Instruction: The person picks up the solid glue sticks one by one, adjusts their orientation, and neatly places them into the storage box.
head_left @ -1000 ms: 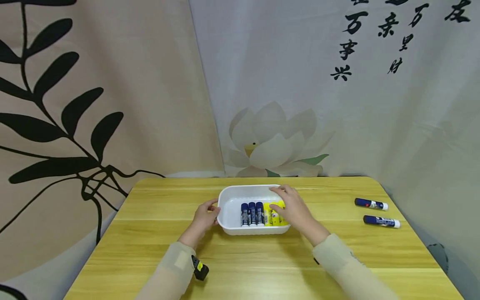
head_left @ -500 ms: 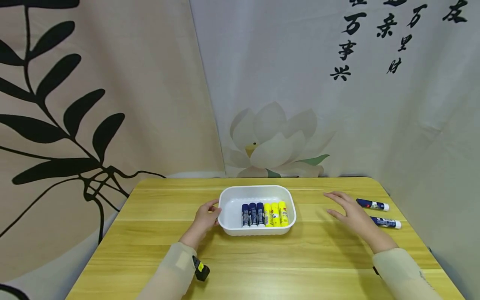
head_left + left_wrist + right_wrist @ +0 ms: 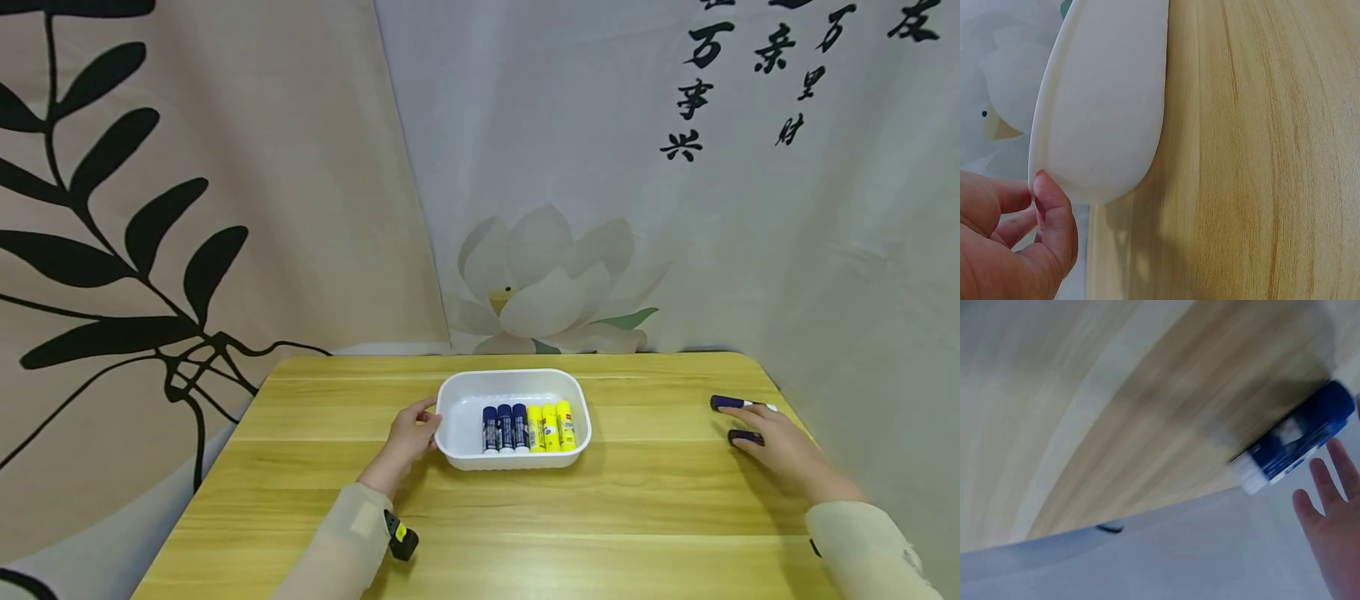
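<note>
My left hand [image 3: 409, 435] pinches the left end of a white plastic tray [image 3: 517, 463]; the left wrist view shows thumb and fingers at the rim. Inside the tray, three blue glue sticks [image 3: 506, 427] lie side by side with three yellow glue sticks [image 3: 551, 427]. At the table's right side, my right hand [image 3: 786, 448] reaches over two more blue glue sticks, its fingers spread. It partly covers both the upper stick [image 3: 725, 402] and the lower stick [image 3: 746, 437]. In the right wrist view, the extended fingers are beside a blue glue stick [image 3: 1300, 440] with a white end.
The wooden table [image 3: 480, 542] has its right edge close to my right hand. Behind it hangs a cloth backdrop [image 3: 337, 167] printed with leaves, a lotus and writing. A small black device [image 3: 401, 537] is strapped at the left wrist.
My right hand has moved from the tray's right end across to the two blue glue sticks at the right. My left hand has stayed at the tray's rim.
</note>
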`<state>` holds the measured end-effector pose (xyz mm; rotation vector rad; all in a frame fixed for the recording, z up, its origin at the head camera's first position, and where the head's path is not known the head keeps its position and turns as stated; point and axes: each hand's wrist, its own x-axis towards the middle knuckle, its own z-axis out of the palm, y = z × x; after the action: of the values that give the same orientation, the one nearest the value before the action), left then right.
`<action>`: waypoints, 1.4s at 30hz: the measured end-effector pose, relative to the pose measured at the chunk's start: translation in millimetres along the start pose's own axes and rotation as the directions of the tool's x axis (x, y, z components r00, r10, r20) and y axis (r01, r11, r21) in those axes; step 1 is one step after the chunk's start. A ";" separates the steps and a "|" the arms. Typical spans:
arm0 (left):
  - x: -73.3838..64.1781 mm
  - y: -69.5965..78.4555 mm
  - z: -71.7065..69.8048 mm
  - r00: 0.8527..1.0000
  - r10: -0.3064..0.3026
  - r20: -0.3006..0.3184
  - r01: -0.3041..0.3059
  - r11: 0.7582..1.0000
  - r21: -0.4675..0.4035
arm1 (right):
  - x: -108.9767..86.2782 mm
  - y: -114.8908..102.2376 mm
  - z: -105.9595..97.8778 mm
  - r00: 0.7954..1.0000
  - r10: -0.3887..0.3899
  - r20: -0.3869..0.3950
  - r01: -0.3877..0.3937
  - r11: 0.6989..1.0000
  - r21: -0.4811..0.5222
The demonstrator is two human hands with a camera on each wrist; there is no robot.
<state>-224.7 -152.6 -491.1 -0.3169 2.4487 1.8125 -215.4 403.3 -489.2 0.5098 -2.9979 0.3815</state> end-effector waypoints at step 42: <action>0.1 0.3 -0.1 1.000 -0.017 -0.009 0.017 1.000 0.016 | 21.4 -64.5 -13.0 0.990 -0.008 -0.141 0.027 0.991 0.132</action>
<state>-224.9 -152.7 -490.8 -0.3439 2.4572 1.7882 -213.6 340.9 -459.3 0.4968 -2.8441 0.5937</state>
